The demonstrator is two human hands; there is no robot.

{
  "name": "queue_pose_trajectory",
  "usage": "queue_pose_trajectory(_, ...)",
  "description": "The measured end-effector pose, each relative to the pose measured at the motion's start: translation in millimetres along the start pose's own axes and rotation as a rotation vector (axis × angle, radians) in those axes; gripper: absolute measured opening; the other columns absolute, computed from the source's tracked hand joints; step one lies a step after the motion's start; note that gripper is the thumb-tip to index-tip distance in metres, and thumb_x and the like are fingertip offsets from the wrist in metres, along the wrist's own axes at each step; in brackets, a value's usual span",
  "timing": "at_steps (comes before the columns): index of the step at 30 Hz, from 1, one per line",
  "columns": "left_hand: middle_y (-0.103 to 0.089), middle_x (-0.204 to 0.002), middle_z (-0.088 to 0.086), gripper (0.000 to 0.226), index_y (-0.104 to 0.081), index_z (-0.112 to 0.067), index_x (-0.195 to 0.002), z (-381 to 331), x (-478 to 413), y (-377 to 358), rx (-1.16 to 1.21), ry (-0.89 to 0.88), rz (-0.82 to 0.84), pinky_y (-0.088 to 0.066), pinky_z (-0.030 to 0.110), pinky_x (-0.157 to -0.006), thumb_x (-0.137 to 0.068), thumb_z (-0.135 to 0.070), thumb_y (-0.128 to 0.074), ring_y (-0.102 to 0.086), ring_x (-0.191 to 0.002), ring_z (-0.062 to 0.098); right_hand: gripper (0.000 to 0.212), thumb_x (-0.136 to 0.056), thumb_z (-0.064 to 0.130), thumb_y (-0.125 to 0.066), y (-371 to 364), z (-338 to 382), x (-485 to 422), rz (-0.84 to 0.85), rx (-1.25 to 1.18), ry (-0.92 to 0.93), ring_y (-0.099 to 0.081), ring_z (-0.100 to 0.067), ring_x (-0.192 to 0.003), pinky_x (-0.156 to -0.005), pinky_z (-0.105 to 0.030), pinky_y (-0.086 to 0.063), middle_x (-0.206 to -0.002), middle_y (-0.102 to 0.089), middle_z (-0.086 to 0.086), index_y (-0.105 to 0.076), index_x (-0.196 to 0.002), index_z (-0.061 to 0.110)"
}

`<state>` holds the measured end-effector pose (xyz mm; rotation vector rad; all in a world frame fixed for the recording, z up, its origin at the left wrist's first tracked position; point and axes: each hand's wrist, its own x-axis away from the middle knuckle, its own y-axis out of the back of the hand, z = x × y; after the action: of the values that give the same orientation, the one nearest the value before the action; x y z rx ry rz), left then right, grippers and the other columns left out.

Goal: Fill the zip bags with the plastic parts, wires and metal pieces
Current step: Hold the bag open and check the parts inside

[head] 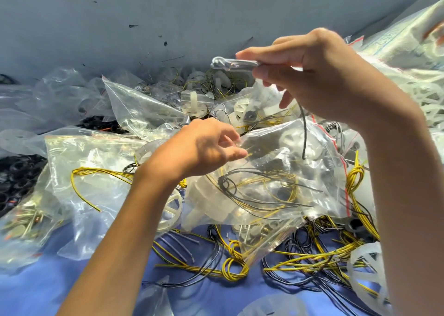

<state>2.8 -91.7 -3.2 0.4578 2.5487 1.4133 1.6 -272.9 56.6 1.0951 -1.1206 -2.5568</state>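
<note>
Zip bag [288, 167] pinched in left grip [211, 147]; right grip [312, 75] clamps clear piece [230, 64].

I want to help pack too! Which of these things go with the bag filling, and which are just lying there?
For the job:
right hand holding a small clear packet and a dark wire
left hand at the zip bag
yellow wires
white plastic wheel
metal pieces

Just lying about:
blue cloth
grey wall
white woven sack

Small-parts packing workshop — heaped zip bags [283, 171], loose wires [312, 258], plastic wheels [367, 270].
</note>
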Motion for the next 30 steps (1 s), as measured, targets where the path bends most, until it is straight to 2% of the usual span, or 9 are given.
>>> queue_pose_trajectory(2, -0.069, -0.095, -0.011, 0.020, -0.068, -0.027, -0.101, 2.6, -0.1, -2.4, -0.059, -0.004, 0.094, -0.050, 0.029, -0.089, -0.082, -0.035, -0.070, -0.064, -0.093, 0.009, 0.030, -0.096, 0.018, -0.053, 1.4, -1.2, -0.5, -0.023, 0.032, -0.003, -0.055, -0.005, -0.051, -0.057, -0.018, -0.051, -0.070, -0.054, 0.020, -0.064, -0.124, 0.021)
queue_pose_trajectory(5, -0.062, -0.086, -0.011, 0.007, -0.067, -0.030, -0.088, 7.5, -1.2, -7.2, -0.275, -0.008, 0.036, -0.047, 0.028, -0.081, -0.085, -0.036, -0.067, -0.060, -0.089, 0.013, 0.025, -0.095, 0.021, -0.054, 6.9, -4.7, 1.2, -0.032, 0.099, -0.039, -0.052, -0.021, -0.052, -0.058, -0.027, -0.046, -0.067, -0.059, 0.013, -0.070, -0.113, 0.017)
queue_pose_trajectory(9, -0.068, -0.088, -0.006, 0.018, -0.061, -0.030, -0.072, 10.1, -0.6, -1.1, -0.093, -0.040, -0.087, -0.049, 0.029, -0.084, -0.088, -0.022, -0.064, -0.063, -0.090, 0.012, 0.027, -0.094, 0.029, -0.056, 12.3, -10.7, 4.1, 0.021, 0.196, -0.098, -0.052, -0.033, -0.064, -0.058, -0.037, -0.045, -0.070, -0.063, -0.016, -0.070, -0.086, 0.007)
queue_pose_trajectory(13, -0.068, -0.080, -0.010, 0.025, -0.062, -0.027, -0.072, 16.3, 3.5, 17.7, 0.143, -0.130, -0.277, -0.048, 0.017, -0.075, -0.093, -0.013, -0.059, -0.063, -0.079, 0.001, 0.030, -0.094, 0.031, -0.057, 23.3, -20.0, 4.4, -0.095, 0.196, -0.206, -0.047, -0.008, -0.051, -0.050, -0.019, -0.037, -0.054, -0.059, 0.007, -0.068, -0.080, 0.007)
queue_pose_trajectory(17, -0.064, -0.076, -0.008, 0.028, -0.057, -0.021, -0.074, 30.5, 5.3, 29.0, 0.354, -0.135, -0.457, -0.039, 0.002, -0.065, -0.098, -0.008, -0.049, -0.056, -0.065, -0.012, 0.026, -0.095, 0.028, -0.054, 31.0, -31.2, 2.8, -0.121, 0.147, -0.339, -0.058, -0.021, -0.068, -0.073, -0.042, -0.053, -0.066, -0.060, 0.002, -0.069, -0.077, 0.017)
queue_pose_trajectory(21, -0.060, -0.075, -0.005, 0.033, -0.051, -0.019, -0.075, 38.3, 3.7, 33.4, 0.531, -0.134, -0.621, -0.038, 0.003, -0.067, -0.101, -0.004, -0.038, -0.055, -0.064, -0.009, 0.030, -0.099, 0.013, -0.046, 20.4, -27.2, 1.6, -0.066, -0.084, -0.436, -0.050, -0.002, -0.056, -0.060, -0.023, -0.058, -0.065, -0.049, 0.003, -0.063, -0.075, 0.012)
queue_pose_trajectory(23, -0.058, -0.071, -0.007, 0.035, -0.049, -0.019, -0.074, 38.8, 0.7, 32.7, 0.619, -0.133, -0.699, -0.040, 0.008, -0.069, -0.102, -0.004, -0.034, -0.054, -0.066, -0.001, 0.025, -0.099, 0.008, -0.044, 15.5, -24.6, 1.7, -0.039, -0.167, -0.467, -0.047, 0.001, -0.047, -0.050, -0.015, -0.054, -0.064, -0.047, 0.002, -0.063, -0.084, 0.005)
queue_pose_trajectory(26, -0.060, -0.059, -0.016, 0.038, -0.049, -0.021, -0.074, 38.0, -3.5, 32.0, 0.684, -0.118, -0.792, -0.045, 0.018, -0.075, -0.102, -0.005, -0.030, -0.054, -0.065, 0.004, 0.026, -0.098, 0.013, -0.050, 17.9, -21.3, 4.8, 0.060, -0.142, -0.414, -0.044, 0.001, -0.042, -0.040, -0.010, -0.040, -0.060, -0.049, 0.004, -0.066, -0.077, 0.012)
queue_pose_trajectory(30, -0.060, -0.058, -0.017, 0.039, -0.050, -0.021, -0.073, 34.3, -6.2, 28.4, 0.744, -0.081, -0.854, -0.048, 0.018, -0.071, -0.102, -0.005, -0.029, -0.055, -0.060, 0.002, 0.023, -0.093, 0.023, -0.058, 25.6, -13.4, 12.0, 0.228, -0.165, -0.369, -0.046, -0.007, -0.053, -0.049, -0.015, -0.037, -0.057, -0.054, 0.006, -0.074, -0.080, 0.013)
